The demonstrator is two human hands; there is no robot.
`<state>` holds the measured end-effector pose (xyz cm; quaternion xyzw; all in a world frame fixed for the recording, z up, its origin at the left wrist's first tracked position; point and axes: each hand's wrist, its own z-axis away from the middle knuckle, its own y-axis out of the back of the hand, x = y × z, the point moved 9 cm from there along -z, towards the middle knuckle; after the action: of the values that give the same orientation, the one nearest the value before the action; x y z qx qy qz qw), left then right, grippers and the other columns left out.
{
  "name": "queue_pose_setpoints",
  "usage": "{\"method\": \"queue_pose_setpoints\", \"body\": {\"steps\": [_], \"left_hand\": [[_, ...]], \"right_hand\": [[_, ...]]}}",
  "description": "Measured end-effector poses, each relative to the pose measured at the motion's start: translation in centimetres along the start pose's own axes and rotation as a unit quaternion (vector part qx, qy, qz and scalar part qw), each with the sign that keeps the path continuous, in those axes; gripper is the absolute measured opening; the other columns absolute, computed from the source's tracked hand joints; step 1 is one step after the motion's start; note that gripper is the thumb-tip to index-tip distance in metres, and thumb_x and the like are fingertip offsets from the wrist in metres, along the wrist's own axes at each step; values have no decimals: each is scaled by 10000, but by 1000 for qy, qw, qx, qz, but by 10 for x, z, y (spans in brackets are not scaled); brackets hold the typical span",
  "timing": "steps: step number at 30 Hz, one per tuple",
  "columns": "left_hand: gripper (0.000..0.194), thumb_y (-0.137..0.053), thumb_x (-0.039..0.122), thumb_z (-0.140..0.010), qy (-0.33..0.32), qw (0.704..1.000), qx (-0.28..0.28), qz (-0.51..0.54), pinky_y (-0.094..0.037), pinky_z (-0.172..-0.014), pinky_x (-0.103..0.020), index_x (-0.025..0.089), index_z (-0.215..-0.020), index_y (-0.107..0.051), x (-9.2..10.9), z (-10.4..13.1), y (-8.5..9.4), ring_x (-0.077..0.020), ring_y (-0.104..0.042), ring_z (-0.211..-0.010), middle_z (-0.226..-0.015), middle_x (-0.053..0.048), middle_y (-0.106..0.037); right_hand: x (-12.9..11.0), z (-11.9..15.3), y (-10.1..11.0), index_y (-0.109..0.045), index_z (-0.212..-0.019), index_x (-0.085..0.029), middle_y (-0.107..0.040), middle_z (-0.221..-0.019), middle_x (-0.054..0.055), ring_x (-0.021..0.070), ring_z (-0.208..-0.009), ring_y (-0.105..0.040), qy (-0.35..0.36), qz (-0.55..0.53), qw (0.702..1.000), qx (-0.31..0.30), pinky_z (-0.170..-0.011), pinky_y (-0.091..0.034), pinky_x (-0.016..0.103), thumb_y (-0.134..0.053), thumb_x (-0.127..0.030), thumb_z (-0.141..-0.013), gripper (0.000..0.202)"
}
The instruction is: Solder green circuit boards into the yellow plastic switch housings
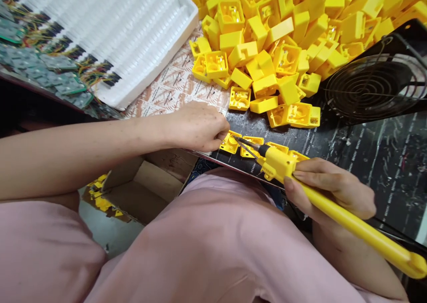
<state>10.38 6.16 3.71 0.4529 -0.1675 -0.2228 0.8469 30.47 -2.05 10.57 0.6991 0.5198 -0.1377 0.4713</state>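
A yellow soldering iron [278,161] with a thin metal feed tube beside its tip is gripped in my right hand [336,189]. Its dark tip reaches into the leftmost small yellow plastic case [231,143], which lies open side up near the bench edge. My left hand [204,126] is closed, thumb and fingertips at the left edge of that case; the other fingers are curled under and partly hidden. To the right, several similar cases [252,146] stand in a row, the far ones partly covered by the iron and my right hand.
A large heap of yellow cases [263,62] fills the back of the bench [347,160]. A black fan [370,85] stands at right. At left are a white foam tray [160,49] and green circuit boards [63,80] with wires. Below sits a cardboard box [140,191].
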Motion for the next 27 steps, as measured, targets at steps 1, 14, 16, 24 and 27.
{"method": "queue_pose_setpoints", "body": {"steps": [1,14,16,24,27], "left_hand": [[156,-646,244,-896,3,1000,-2,-4,-304,-630,-307,229,-824,-783,0,0,0,-205,-648,-704,-738,-10,-713],[305,-572,365,-958,-36,985,149,82,-474,-1086,-470,192,-1135,-751,-18,31,-16,-296,-747,-1061,-1087,-84,-814],[311,-519,355,-993,-25,973,201,113,-509,-1030,-447,179,-1076,-761,-22,39,-21,-297,-752,-1070,-1125,-112,-809],[288,-539,317,-995,-7,934,261,243,-545,-903,-295,215,-930,-800,-30,36,-16,-189,-781,-905,-956,-40,-843],[241,-587,311,-936,19,943,244,227,-539,-948,-340,217,-918,-809,-31,23,-10,-203,-776,-853,-878,-23,-837]], "right_hand": [[0,2,0,-717,-1015,-266,-776,-854,2,174,-699,-756,-4,-3,1000,1,-570,-627,289,-824,-99,-889,235],[20,16,5,-701,-1430,-410,-824,-974,-18,199,-688,-764,-19,28,997,73,-557,-632,344,-833,-170,-907,590],[22,18,7,-719,-1412,-388,-833,-1021,-9,196,-689,-769,-10,30,996,85,-556,-643,337,-844,-155,-894,582],[25,28,5,-735,-1384,-384,-838,-1057,-18,214,-746,-797,-10,58,993,100,-618,-683,358,-852,-179,-899,539],[23,29,3,-724,-1405,-389,-834,-1072,3,211,-721,-783,-15,44,992,116,-577,-662,352,-846,-151,-895,576]]}}
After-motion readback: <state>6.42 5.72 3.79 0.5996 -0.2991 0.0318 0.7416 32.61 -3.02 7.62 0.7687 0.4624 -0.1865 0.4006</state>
